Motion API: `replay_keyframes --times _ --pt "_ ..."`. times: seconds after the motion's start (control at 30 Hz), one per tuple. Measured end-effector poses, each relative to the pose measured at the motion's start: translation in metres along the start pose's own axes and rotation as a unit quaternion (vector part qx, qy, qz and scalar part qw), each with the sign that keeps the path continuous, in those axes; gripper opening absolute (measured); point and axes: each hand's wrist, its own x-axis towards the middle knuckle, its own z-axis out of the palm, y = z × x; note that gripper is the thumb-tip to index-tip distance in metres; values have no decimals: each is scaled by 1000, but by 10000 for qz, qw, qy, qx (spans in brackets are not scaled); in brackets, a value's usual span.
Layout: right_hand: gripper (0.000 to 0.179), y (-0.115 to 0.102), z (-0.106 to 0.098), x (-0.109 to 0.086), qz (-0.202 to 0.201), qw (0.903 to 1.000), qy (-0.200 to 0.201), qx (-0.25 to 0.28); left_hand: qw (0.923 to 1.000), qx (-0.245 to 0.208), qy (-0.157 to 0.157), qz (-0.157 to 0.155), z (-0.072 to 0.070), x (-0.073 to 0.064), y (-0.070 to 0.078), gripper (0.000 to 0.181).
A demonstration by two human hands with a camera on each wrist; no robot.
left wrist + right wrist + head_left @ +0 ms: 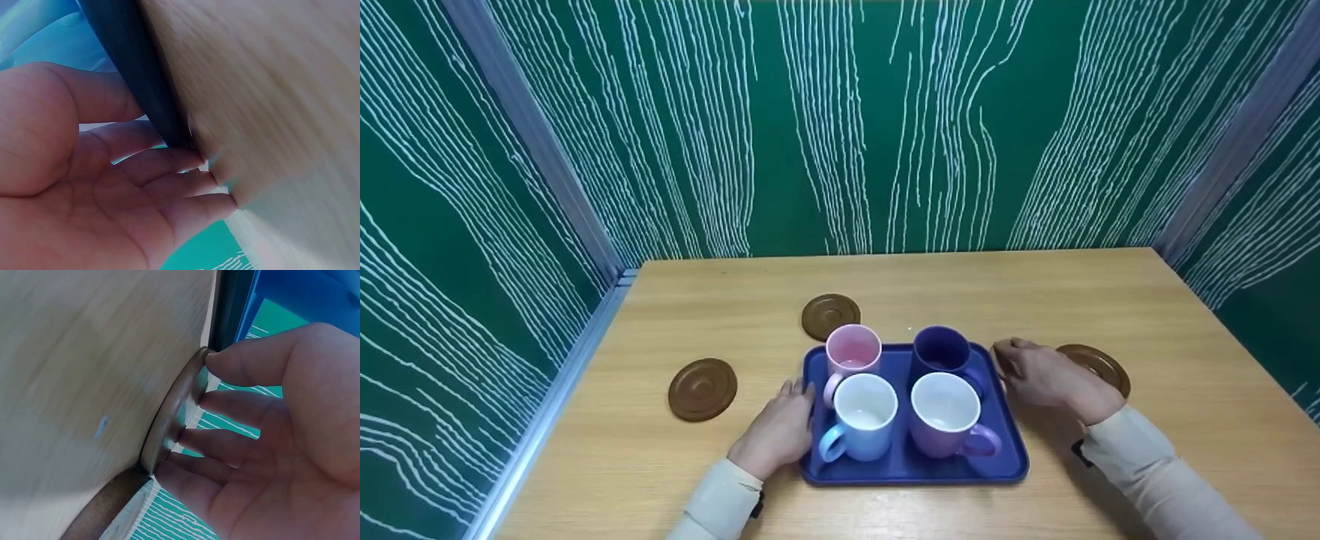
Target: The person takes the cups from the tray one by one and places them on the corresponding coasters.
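Two arms in pale long sleeves (1132,457) reach in from the near edge, left and right. Left hand (780,427) sits palm-down along the left side of one dark-blue rectangular tray (904,471), fingers pointing away; left grip is loose, thumb touching the tray's outer side, fingers extended next to it. Right hand (1046,375) angles inward from the right, near the tray's right side; right grip is narrow, thumb and fingers on the edge of a flat brown round coaster (170,408) just beside the tray.

Four mugs upright on the tray, two by two. Front: light-blue mug with white inside (866,435), handle left; purple mug with white inside (937,439), handle right. Back: pink mug (853,349), navy mug (941,349).

Four coasters total, counting the gripped one: second brown coaster (1099,364) partly behind the right hand, third brown coaster (703,390) left of the tray, fourth brown coaster (830,315) farthest, behind the pink mug. All on a light wood-grain counter (720,292). Beyond: green panels with white wavy lines (765,112).
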Motion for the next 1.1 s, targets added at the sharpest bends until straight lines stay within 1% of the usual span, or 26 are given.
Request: replay_keyframes --times 0.17,0.33,0.43,0.5,0.63,0.67,0.77,0.87,0.93,1.1 --pt "13 4 1 3 -118 9998 101 -83 9997 122 144 173 0 1 1 48" --pt "11 7 1 7 -50 10000 79 4 9999 52 79 123 1 1 0 49" --pt "13 10 0 10 28 10000 15 22 9999 53 56 101 1 0 0 50" --pt "17 11 0 12 114 9999 -62 42 9999 79 67 104 1 0 0 50" --pt "31 13 -1 15 294 9993 -190 95 9999 59 45 90 2 0 0 50" --pt "31 14 -2 16 310 9993 -198 100 9999 57 27 80 2 1 0 50" --pt "29 16 -3 19 274 9994 -163 109 10000 31 -27 35 2 1 0 51" --pt "26 18 -4 23 147 9998 -74 62 10000 47 -20 24 1 1 0 50" --pt "28 18 -5 26 147 9999 -52 57 10000 20 -1 21 1 1 1 50" --pt "9 21 -8 32 162 9998 -133 49 9999 94 -8 56 0 1 1 49"
